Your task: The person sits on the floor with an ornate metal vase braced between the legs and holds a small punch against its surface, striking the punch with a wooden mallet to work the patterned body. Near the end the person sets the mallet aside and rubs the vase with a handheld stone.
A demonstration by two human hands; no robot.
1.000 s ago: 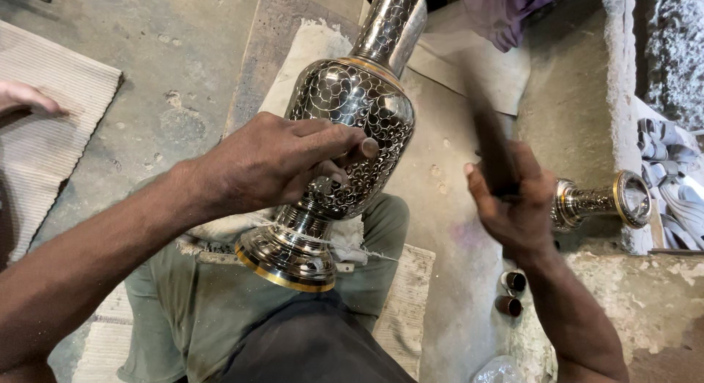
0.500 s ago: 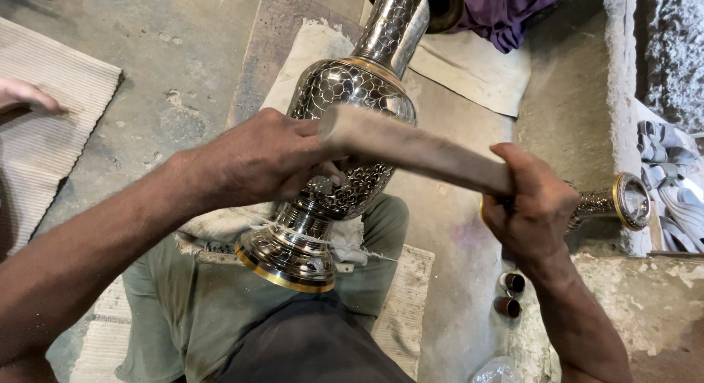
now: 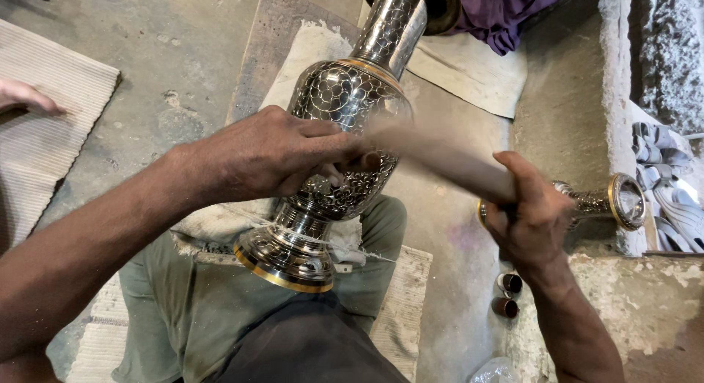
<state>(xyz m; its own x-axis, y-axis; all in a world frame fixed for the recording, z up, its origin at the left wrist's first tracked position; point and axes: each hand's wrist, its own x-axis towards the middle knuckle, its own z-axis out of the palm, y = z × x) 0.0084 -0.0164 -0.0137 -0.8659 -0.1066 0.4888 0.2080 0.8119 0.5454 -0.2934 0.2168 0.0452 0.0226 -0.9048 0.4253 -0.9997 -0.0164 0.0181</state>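
Note:
A tall engraved metal vase (image 3: 345, 104) with gold bands lies tilted across my lap, its foot toward me and its neck pointing away. My left hand (image 3: 271, 152) rests on the vase's belly, fingers pinched on something small that I cannot make out. My right hand (image 3: 532, 210) grips a wooden stick (image 3: 440, 159), blurred by motion, whose far end reaches the fingertips of my left hand at the vase's side.
A smaller engraved metal piece (image 3: 612, 201) lies on the stone ledge at right. Two small dark cylinders (image 3: 507, 295) stand below it. Purple cloth (image 3: 506, 12) lies at the top, a ribbed mat (image 3: 44, 133) at left with another person's hand (image 3: 22, 97).
My right hand brought the stick down from a raised position to the vase's side and it is still swinging. The left hand and the vase stayed in place.

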